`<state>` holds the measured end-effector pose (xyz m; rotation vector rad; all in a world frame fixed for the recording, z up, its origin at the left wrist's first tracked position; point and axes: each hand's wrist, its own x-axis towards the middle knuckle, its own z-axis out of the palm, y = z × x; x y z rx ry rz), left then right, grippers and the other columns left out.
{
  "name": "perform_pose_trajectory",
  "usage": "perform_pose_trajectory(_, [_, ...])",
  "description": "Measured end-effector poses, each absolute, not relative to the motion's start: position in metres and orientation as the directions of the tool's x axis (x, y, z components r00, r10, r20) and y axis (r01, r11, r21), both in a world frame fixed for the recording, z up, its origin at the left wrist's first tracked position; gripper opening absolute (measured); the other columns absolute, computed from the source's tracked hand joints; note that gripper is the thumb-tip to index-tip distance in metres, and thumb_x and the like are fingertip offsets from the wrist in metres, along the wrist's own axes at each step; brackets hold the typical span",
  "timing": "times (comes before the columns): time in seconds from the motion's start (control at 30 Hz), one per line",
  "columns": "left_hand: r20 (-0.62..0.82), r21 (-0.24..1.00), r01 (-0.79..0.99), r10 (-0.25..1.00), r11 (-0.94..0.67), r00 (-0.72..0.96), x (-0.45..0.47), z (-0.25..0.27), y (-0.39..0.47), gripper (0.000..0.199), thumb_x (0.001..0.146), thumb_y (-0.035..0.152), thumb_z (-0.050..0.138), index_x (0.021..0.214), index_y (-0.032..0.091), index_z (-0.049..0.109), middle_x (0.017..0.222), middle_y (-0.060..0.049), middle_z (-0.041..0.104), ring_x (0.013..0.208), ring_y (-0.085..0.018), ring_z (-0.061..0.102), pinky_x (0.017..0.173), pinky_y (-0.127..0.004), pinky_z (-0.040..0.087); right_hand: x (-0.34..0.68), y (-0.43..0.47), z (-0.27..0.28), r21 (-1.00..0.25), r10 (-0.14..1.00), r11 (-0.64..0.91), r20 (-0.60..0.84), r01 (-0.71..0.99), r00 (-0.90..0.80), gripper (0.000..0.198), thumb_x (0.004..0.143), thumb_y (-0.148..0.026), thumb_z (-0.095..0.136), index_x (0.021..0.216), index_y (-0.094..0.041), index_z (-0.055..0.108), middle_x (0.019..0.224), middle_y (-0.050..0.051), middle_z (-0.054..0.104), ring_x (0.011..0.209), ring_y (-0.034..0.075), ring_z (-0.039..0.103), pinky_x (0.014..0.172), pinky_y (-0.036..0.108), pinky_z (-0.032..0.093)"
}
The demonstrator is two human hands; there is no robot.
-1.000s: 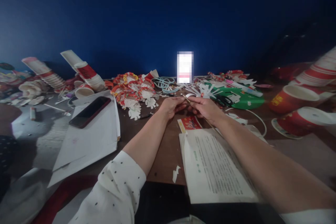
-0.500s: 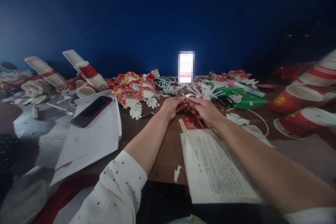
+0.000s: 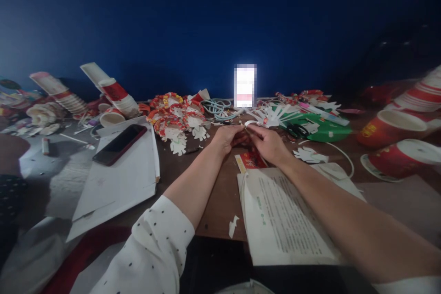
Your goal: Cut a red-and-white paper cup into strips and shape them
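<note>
Over the brown table, my left hand [image 3: 228,138] and my right hand [image 3: 269,144] meet fingertip to fingertip. Both are closed in a pinch around a white paper strip [image 3: 248,123], whose curled end shows above the fingers. Just beyond my right hand, more white strips [image 3: 275,116] fan out, seemingly from a cut paper cup; whether they join the pinched strip is hidden. A red printed card [image 3: 253,160] lies beneath my hands. Black-handled scissors [image 3: 299,129] rest to the right on a green sheet [image 3: 330,132].
An open printed book [image 3: 285,220] lies in front of me. A phone [image 3: 120,144] rests on white papers at left. Beaded cup pieces [image 3: 177,115] are heaped at the back, beside coiled pale cord [image 3: 217,108]. Red paper cups [image 3: 391,126] stand or lie at right, and a lit screen [image 3: 245,86] stands behind.
My right hand shifts slightly and its fingers close in, so less of the curled strip shows. The fanned strips tilt a little, and the scissors' handles come into clearer view.
</note>
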<state>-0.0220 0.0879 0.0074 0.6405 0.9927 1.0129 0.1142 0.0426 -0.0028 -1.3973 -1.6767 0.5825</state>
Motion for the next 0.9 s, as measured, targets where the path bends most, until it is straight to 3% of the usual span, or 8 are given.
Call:
perform_pose_trajectory(0.17, [-0.389,0.825,-0.38,0.908,0.418,0.154,-0.0209,0.0033,0.09,0.018,0.075,0.004,0.064,0.059,0.011,0.059,0.05,0.0,0.056,0.046,-0.007,0.053,0.051,-0.018,0.048,0.1125,0.0425,-0.0061,-0.796,0.96,0.251,0.28,0.55,-0.033,0.037,0.086,-0.018,0.054,0.121,-0.019,0.066,0.118,0.007,0.069,0.109,0.023,0.064,0.1,0.037,0.046])
perform_pose_trajectory(0.27, [-0.386,0.825,-0.393,0.913,0.407,0.134,-0.0202,0.0019,0.0905,0.016,0.075,0.004,0.064,0.06,0.01,0.061,0.051,0.0,0.057,0.047,-0.007,0.054,0.052,-0.018,0.048,0.1113,0.0428,-0.0083,-0.839,0.973,0.213,0.229,0.5,-0.029,0.04,0.087,-0.022,0.052,0.125,-0.017,0.064,0.097,0.006,0.075,0.078,0.02,0.07,0.08,0.034,0.055])
perform_pose_trajectory(0.4, [-0.393,0.819,-0.402,0.91,0.411,0.13,-0.0208,0.0015,0.0903,0.016,0.077,0.006,0.063,0.062,0.01,0.062,0.052,0.0,0.058,0.048,-0.007,0.055,0.053,-0.017,0.048,0.1102,0.0453,-0.0102,-0.879,0.976,0.208,0.215,0.428,-0.032,0.04,0.086,-0.023,0.05,0.123,-0.016,0.066,0.067,0.002,0.07,0.049,0.015,0.061,0.057,0.029,0.053])
perform_pose_trajectory(0.9, [-0.371,0.793,-0.415,0.894,0.445,0.251,-0.0262,0.0059,0.0864,0.018,0.084,0.007,0.058,0.067,0.008,0.064,0.057,-0.002,0.062,0.049,-0.005,0.056,0.051,-0.014,0.047,0.1135,0.0446,-0.0046,-0.884,0.981,0.183,0.196,0.43,-0.015,0.035,0.084,-0.026,0.052,0.111,-0.016,0.073,0.052,-0.002,0.059,0.047,0.013,0.052,0.055,0.026,0.047])
